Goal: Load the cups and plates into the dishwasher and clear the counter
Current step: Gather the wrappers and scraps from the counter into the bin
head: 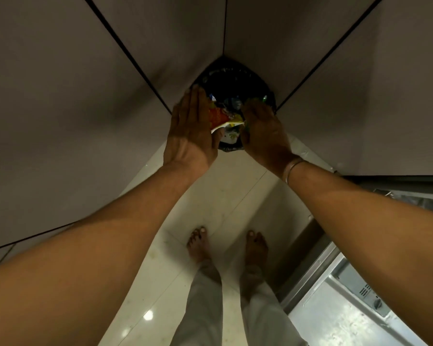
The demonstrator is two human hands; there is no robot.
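Grey cabinet fronts meet in a corner above a pale tiled floor, and a black bin bag sits in that corner, just beyond both hands. The left hand is flat, its fingers straight and pressed against one side of a bundle of colourful wrappers. The right hand, a thin bracelet at its wrist, appears to curl its fingers over the other side, so the wrappers are held between the two hands over the bag's mouth. The dishwasher door lies open well behind and to the right of the right hand, below that forearm. Bare feet stand on the tiles beneath the hands
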